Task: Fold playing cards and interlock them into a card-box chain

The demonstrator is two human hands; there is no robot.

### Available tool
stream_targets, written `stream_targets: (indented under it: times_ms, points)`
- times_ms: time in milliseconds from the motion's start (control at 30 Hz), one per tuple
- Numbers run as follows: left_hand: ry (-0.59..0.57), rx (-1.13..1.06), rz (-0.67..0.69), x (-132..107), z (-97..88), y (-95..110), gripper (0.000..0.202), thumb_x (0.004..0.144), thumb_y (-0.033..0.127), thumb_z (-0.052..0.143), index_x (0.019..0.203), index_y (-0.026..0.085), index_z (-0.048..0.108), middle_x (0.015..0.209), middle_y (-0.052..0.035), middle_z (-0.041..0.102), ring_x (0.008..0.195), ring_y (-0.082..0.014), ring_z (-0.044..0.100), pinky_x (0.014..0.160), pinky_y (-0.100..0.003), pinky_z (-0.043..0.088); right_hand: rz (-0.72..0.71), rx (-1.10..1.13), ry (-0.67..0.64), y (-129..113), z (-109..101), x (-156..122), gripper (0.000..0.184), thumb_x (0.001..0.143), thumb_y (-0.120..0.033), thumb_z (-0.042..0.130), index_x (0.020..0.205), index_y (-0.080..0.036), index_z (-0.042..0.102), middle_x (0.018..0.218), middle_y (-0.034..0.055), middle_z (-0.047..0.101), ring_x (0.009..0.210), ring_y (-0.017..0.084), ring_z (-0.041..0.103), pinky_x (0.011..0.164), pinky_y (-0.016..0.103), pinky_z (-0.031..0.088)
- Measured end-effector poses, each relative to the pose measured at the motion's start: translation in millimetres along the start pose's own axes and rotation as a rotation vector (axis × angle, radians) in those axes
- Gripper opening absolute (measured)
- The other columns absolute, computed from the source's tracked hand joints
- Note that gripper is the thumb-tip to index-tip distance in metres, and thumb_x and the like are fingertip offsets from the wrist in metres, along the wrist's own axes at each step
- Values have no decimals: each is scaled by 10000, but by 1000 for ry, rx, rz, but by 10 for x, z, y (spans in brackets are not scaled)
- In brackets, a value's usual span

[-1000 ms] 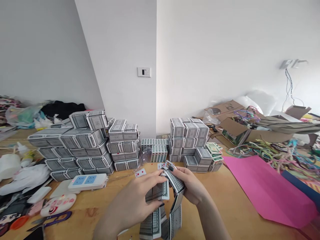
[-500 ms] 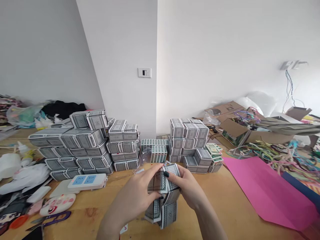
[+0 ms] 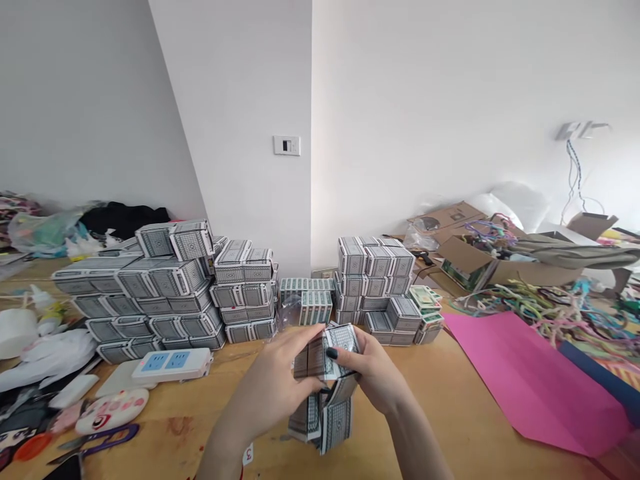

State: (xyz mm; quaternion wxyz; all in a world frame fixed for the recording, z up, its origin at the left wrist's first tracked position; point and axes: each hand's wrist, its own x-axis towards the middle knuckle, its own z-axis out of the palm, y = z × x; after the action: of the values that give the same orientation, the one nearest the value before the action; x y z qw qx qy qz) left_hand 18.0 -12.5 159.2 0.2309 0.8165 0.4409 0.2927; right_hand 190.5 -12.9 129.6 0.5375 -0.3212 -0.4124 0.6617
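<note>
Both hands meet over the wooden table (image 3: 450,393) at the centre. My left hand (image 3: 273,383) and my right hand (image 3: 373,373) are closed around a folded construction of playing cards (image 3: 327,383) with grey-green patterned backs. Its upper part is pinched between the fingers of both hands, while its lower cards hang down to the table. The right thumb, with a dark nail, presses on the top front card.
Stacks of card cubes (image 3: 160,293) rise at left and another pile of cubes (image 3: 377,280) at centre right, with packs of cards (image 3: 310,300) between. A power strip (image 3: 173,363), scissors (image 3: 100,440), pink paper (image 3: 525,380), cardboard boxes (image 3: 480,260) and coloured cords (image 3: 550,307) lie around.
The loose, spread cards have been pushed together into a tighter block. Both hands rose slightly and closed in on it. The single card lying on the table behind is no longer seen.
</note>
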Motion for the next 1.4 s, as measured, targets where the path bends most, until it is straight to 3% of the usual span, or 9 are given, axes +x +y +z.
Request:
stream_targets:
  times_ms: [133,233,567,733,867,1067,1400]
  points:
    - [-14,-69,17,27,-24,-2,574,654,333,652,1196,338,464,1264,11,498,1190,-243,406,984,-398,345,34,122,-46,-33,-18,-10,281,601,-236,738,817,-140,587,729,14,608,635,116,534,607,214,411]
    - [12,-112,33,45,-20,-2,548,650,375,658,1171,322,498,1229,-3,533,1158,-249,443,972,-395,358,39,160,-47,-40,-3,-13,274,613,-243,731,827,-144,591,742,17,607,625,111,529,591,205,407]
    - [57,-281,-17,71,38,-4,473,698,315,625,1157,248,529,1191,-32,566,1082,-230,517,926,-350,422,26,183,-13,-8,18,9,241,680,-280,685,864,-143,612,750,16,634,645,103,555,606,193,420]
    - [54,-475,-87,105,34,-51,493,716,350,606,1172,185,519,1200,-72,559,1079,-244,525,923,-361,437,61,243,-88,-21,-35,17,324,685,-297,671,949,-121,606,884,76,654,785,160,597,714,251,436]
    - [62,-554,-146,134,43,-94,522,713,349,612,1189,169,498,1220,-84,541,1091,-245,518,925,-365,441,34,175,-101,-22,-11,2,424,637,-225,715,1029,-175,560,887,51,654,726,160,608,681,272,455]
    - [100,-642,-172,170,81,-108,493,717,368,600,1155,155,526,1174,-97,576,1050,-250,547,902,-380,455,0,156,-56,21,68,14,362,630,-263,721,947,-163,579,814,49,667,682,180,615,641,292,467]
    - [23,-649,-200,202,50,-142,457,753,378,559,1164,183,519,1208,-69,554,1101,-241,508,918,-364,435,-21,136,-41,17,58,19,314,639,-268,717,901,-142,599,769,56,676,640,171,620,625,283,463]
